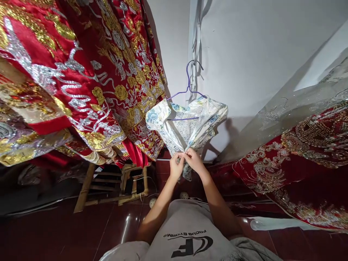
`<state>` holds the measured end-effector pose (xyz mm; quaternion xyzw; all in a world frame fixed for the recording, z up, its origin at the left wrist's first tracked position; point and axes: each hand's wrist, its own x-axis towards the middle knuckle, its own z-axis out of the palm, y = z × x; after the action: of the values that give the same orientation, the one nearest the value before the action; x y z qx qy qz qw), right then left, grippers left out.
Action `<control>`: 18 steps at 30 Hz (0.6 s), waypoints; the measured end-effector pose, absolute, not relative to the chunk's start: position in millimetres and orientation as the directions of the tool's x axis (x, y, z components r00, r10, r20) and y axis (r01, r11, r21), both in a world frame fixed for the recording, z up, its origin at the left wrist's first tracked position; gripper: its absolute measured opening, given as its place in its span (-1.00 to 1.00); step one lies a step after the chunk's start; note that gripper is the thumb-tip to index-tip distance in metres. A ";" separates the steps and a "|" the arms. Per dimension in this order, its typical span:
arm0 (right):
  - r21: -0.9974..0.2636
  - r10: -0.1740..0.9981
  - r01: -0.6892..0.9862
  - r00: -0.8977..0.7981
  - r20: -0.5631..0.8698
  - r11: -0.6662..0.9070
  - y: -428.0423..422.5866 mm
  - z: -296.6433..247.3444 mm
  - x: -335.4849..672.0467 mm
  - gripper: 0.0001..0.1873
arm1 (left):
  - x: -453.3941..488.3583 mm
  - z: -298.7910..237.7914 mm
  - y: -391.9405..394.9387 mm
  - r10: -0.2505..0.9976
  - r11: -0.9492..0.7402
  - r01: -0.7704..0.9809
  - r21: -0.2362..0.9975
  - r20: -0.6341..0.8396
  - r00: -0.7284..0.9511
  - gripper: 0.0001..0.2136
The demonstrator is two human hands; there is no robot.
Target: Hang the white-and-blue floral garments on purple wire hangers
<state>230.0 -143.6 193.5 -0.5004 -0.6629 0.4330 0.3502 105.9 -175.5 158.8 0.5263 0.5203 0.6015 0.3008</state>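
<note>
A white blouse with a blue and yellow floral print [174, 127] hangs on a purple hanger [188, 81] in front of me. My left hand [177, 163] pinches the blouse at the bottom of its V-shaped front opening. Right beside it, my right hand [193, 159] pinches the fabric at the same spot, and the fingertips of both hands meet. Whatever small fastening may lie between the fingers is hidden. Below the hands the lower end of the blouse dangles, gathered together.
Red garments with gold and silver embroidery [122, 72] hang close on the left. A dark red beaded gown [272, 170] with sheer fabric spreads on the right. A bamboo chair [87, 188] stands low at left on the tiled floor [114, 228]. White cords [197, 40] run down the wall.
</note>
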 end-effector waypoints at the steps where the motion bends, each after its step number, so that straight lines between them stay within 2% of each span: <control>1: -0.925 0.967 0.358 -0.254 0.033 0.126 -145.0 193.4 231.1 -0.74 | 104.5 159.2 -175.9 0.914 -0.276 0.190 0.942 0.319 -0.251 -0.80; 5: -0.937 0.940 0.325 -0.341 0.010 0.127 -149.0 196.5 237.3 -0.71 | 98.8 163.2 -177.3 0.930 -0.265 0.220 0.939 0.309 -0.199 -0.81; 8: -0.978 0.921 0.204 -0.386 -0.045 0.038 -150.2 202.9 239.8 -0.71 | 96.6 166.7 -179.5 0.930 -0.277 0.243 0.930 0.323 -0.176 -0.83; 11: -0.987 0.942 0.012 -0.298 -0.157 -0.161 -144.8 217.2 238.2 -0.79 | 95.8 168.1 -181.0 0.923 -0.301 0.296 0.907 0.355 -0.147 -0.83; 13: -0.968 0.956 -0.110 -0.217 -0.199 -0.226 -132.6 236.0 235.8 -0.80 | 95.7 167.9 -180.7 0.922 -0.305 0.333 0.892 0.364 -0.131 -0.82; 15: -0.962 0.977 -0.207 -0.149 -0.150 -0.179 -112.2 264.3 233.4 -0.79 | 95.9 167.2 -179.1 0.925 -0.299 0.354 0.886 0.360 -0.120 -0.81; 18: -0.968 0.997 -0.251 -0.080 0.019 -0.002 -74.3 317.4 230.1 -0.82 | 94.5 165.0 -175.2 0.936 -0.282 0.375 0.883 0.339 -0.096 -0.80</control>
<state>230.1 -74.3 317.4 -0.4098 -0.4551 0.5771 0.5403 94.5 -175.2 165.0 0.6144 0.5332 0.5134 0.2733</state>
